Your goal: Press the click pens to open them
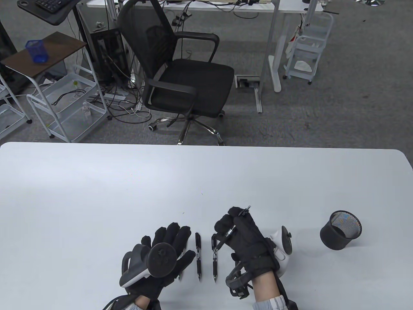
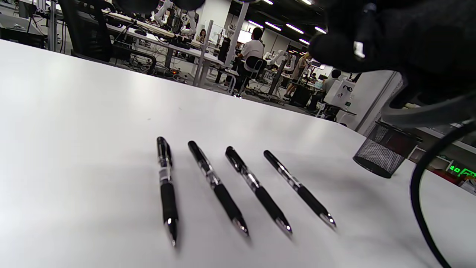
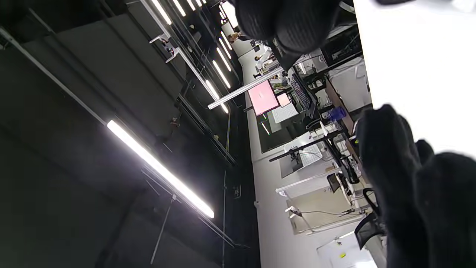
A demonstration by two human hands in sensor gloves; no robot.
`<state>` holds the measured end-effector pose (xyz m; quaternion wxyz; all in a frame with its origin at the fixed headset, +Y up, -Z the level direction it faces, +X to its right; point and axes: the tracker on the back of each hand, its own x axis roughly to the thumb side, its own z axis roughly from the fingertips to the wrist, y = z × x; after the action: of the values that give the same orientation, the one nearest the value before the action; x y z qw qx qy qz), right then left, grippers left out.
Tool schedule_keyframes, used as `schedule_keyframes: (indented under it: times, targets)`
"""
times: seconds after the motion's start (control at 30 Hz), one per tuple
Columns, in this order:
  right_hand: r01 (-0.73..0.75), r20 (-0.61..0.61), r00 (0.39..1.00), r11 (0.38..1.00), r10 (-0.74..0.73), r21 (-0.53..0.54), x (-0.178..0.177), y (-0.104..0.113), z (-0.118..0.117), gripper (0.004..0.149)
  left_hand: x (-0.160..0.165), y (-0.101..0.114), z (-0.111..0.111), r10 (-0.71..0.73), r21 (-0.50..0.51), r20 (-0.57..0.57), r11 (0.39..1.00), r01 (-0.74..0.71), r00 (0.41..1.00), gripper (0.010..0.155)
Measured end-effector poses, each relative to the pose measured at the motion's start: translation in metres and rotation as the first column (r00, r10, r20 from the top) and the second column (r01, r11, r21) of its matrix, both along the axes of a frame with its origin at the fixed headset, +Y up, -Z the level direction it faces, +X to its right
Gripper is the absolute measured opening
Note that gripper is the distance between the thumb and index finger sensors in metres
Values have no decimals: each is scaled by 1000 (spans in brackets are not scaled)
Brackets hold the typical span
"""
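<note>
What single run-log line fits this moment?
right hand: holds pen | left hand: flat over table | four pens lying | cup upright

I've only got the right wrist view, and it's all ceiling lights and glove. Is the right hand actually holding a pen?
Observer: Yes. The right hand grips one pen in a fist above the table.
Operator: How many are still lying down?
Observer: Four pens lie side by side, as the left wrist view shows.
Operator: And the left hand?
Observer: The left hand is palm-down with its fingers flat, over the left end of that row.
</note>
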<state>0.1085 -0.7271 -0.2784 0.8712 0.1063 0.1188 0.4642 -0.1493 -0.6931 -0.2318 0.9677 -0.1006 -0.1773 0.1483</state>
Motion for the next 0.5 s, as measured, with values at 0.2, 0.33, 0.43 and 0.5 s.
schedule_keyframes:
  times: [0.2,0.33,0.43,0.5]
  targets:
    - [151,-30,987,982,-155,-116,-6,-15,5,57,1,0,0,-5,1,-1,1000,5,1000,67]
    - [222,-47,972,963,-232,-152,-7,-20,5,63,1,0,0,-8,1,-1,1000,8,1000,67]
    - [229,-63,969,963,-240,-144,-7,-21,5,65,1,0,0,-6,1,-1,1000,6,1000,67]
    - [232,-71,967,962,-244,-143,-7,-21,5,64,1,0,0,-5,2,-1,1000,5,1000,67]
